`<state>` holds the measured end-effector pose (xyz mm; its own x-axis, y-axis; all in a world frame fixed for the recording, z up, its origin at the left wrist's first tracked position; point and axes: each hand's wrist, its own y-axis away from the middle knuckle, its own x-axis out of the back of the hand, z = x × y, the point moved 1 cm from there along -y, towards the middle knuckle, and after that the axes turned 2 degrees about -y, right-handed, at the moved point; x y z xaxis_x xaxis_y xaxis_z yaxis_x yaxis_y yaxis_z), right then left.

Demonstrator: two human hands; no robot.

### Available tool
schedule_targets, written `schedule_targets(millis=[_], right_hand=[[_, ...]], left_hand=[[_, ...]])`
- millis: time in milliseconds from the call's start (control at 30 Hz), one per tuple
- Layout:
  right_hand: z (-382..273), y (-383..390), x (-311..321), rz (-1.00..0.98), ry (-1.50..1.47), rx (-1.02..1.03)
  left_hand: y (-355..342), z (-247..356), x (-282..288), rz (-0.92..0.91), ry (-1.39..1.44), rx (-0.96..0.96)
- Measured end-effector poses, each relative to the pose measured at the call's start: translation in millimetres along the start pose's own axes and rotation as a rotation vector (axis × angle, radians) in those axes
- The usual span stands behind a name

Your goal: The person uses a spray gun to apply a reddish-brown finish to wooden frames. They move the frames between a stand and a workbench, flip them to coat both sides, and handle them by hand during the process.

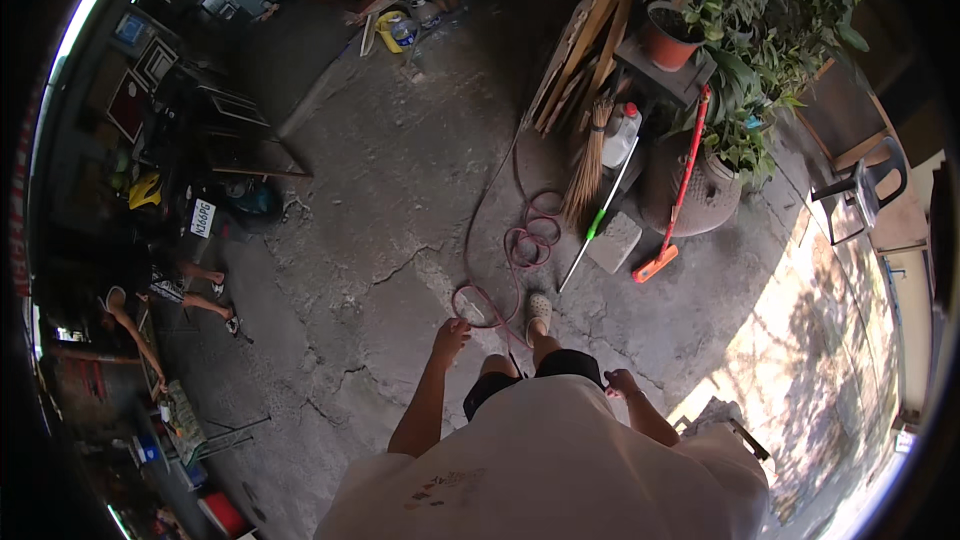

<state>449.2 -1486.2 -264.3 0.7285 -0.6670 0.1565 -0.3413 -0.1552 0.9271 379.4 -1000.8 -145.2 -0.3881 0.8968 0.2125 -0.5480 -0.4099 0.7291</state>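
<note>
My left hand [450,337] hangs over the cracked concrete with fingers loosely bent and apart, in front of a coiled red hose [535,245] lying on the ground; I see nothing held in it. My right hand [620,383] is by my dark shorts, its fingers curled; what they hold, if anything, is too small to make out. One foot in a beige clog [539,312] shows beside the hose.
Ahead right stand a straw broom [585,175], a green-gripped pole [595,225], a red squeegee [655,263], a concrete block [615,242], planks and plants. A chair [865,190] is farther right. At left, another person [140,335] works near a motorbike and frames.
</note>
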Motion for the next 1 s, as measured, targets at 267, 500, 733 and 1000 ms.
schedule_targets(millis=[267, 500, 733, 1000], right_hand=[[-308.0, -1.7, 44.6, 0.271, -0.418, 0.617], [-288.9, -18.8, 44.6, 0.638, -0.613, 0.338], [-277.8, 49.6, -153.4, 0.850, -1.182, -0.406], [-487.4, 68.9, -304.5, 0.464, -0.760, -0.476]], left_hand=[[-186.1, 156.9, 60.4, 0.255, -0.189, -0.612], [-364.1, 459.9, -42.3, 0.025, -0.282, -0.936], [-476.9, 756.7, -178.8, -0.223, -0.345, -1.374], [-491.7, 859.2, -271.7, -0.542, -0.365, -1.567]])
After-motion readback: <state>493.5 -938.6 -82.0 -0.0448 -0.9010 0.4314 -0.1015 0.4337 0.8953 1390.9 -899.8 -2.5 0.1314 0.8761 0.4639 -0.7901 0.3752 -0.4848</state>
